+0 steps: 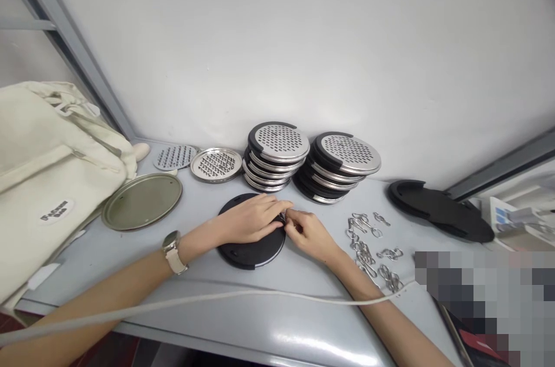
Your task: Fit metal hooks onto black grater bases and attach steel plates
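In the head view, a pale grey, slightly glossy table (277,329) stands against a plain white wall (303,37), with grey metal framing (73,37) rising at the left. A cream bag (39,141) fills the left side, just beside a round olive plate (145,202). Two perforated discs, one flat (176,157) and one rimmed (217,165), lie near the wall, then a left stack (281,144) and a right stack (349,153) of black-edged grater discs. Metal clips (363,248) lie scattered right of the hands, and black pieces (437,208) overlap farther right. The black disc (249,254) lies at the middle of the table, under the left hand (255,219), whose grip spreads flat toward its right edge; the right hand (311,234) meets it there, its grip narrow and curled (whether either pinches something small, I cannot tell). The left hand and forearm cover much of the disc. A white cable (243,294) crosses before both forearms and leaves the view at left. The bag is cut off, and a pixelated patch (485,309) hides the lower right corner.
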Tool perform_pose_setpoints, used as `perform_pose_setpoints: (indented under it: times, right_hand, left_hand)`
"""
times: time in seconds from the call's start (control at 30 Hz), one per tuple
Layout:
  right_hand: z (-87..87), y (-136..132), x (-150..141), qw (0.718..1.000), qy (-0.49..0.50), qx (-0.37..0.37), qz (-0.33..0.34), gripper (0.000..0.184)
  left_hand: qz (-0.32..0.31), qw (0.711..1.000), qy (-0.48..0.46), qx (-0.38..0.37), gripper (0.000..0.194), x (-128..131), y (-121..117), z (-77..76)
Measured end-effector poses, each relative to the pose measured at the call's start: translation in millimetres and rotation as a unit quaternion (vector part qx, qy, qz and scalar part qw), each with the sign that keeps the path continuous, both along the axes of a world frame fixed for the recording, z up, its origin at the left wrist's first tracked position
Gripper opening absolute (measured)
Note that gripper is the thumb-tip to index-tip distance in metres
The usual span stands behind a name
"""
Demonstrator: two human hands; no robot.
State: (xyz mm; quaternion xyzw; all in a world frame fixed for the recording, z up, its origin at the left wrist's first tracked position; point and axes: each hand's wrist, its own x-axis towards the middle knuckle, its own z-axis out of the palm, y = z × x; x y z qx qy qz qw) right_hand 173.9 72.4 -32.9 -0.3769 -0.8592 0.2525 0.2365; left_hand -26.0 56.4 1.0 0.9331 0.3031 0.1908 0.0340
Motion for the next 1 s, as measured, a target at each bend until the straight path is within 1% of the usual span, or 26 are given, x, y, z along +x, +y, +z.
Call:
perform_pose_setpoints:
  times: [0.23, 0.4, 0.57, 0.73, 0.87, 1.0]
  right_hand:
    - [-0.5, 0.0, 0.2, 1.000, -0.013, -0.004, -0.009, 0.022]
    - [-1.2, 0.3, -0.5, 1.000, -0.009, -0.006, -0.005, 0.031]
    - [-3.9, 0.7, -0.3, 1.000, -0.004, -0.003, 0.000, 0.033]
    - [-3.2, 1.4, -0.5, 0.999, 0.009, 0.028, -0.026, 0.030]
    - [-0.6, 1.1, -0.4, 0.999, 0.019, 0.020, -0.025, 0.025]
    - [-1.5, 1.0, -0.8, 0.999, 0.021, 0.016, -0.019, 0.018]
  left_hand:
    - [-0.001, 1.000, -0.001, 0.000, 0.034, -0.6, 0.5, -2.3]
    - [-0.004, 1.000, -0.001, 0.003, 0.031, -0.3, 0.4, -2.9]
    - [-0.009, 1.000, -0.011, 0.007, 0.032, -0.6, 0.5, -2.9]
    - [-0.007, 1.000, -0.008, 0.002, 0.033, -0.6, 1.0, -3.4]
    - [-0.008, 1.000, -0.007, 0.005, 0.034, -0.5, 1.6, -3.6]
    - [-0.010, 1.000, -0.008, 0.000, 0.033, -0.4, 1.1, -2.9]
